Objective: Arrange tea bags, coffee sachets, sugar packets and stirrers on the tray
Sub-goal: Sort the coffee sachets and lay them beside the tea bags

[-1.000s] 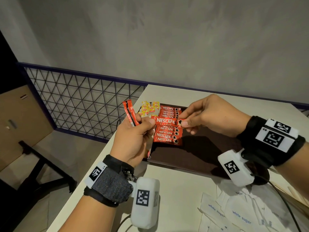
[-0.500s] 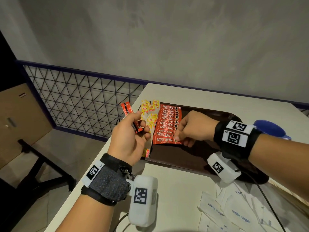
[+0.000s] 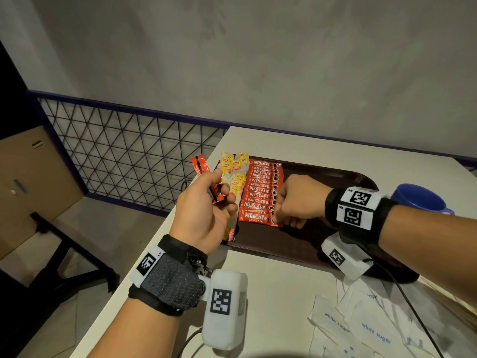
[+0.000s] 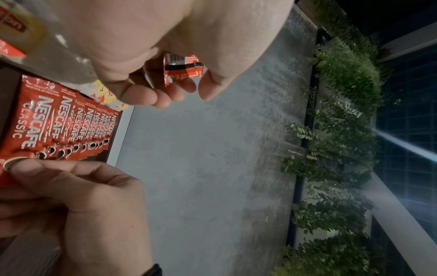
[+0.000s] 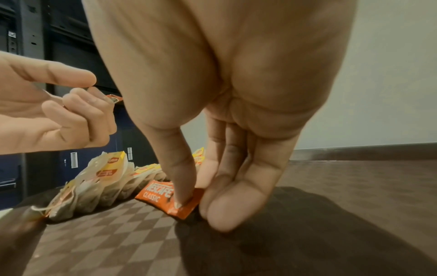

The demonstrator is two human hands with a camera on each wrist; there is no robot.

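At the near edge of a pale table (image 3: 271,293), white sugar packets (image 3: 361,329) printed "white sugar" lie in a loose overlapping heap at the lower right, off the tray. Just beyond them sits a dark brown tray (image 3: 296,244) with a faint checkered surface and rounded corners. The left hand (image 3: 204,213) is raised above the tray's left edge, its thumb and curled fingers gripping a red coffee sachet (image 3: 200,165) that sticks up past the knuckles. The right hand (image 3: 296,200) reaches down onto the tray, its fingers bent and its fingertip (image 5: 182,201) pressing on the right end of the nearest Nescafe sachet (image 3: 255,218), with the thumb against the sachet's edge, pinching it. That sachet is the front one of a row of red Nescafe Classic sachets (image 3: 262,187), overlapped like tiles and running away along the left part of the tray. To the left of that row, a line of tea bags (image 3: 233,169) with yellow tags lies along the tray's left edge. A blue mug (image 3: 418,197) stands beside the tray's far right corner. Beyond the table's left side is a dark metal lattice railing (image 3: 124,151), a cardboard box (image 3: 31,182) on the floor below, and a plain grey wall (image 3: 258,60) behind everything
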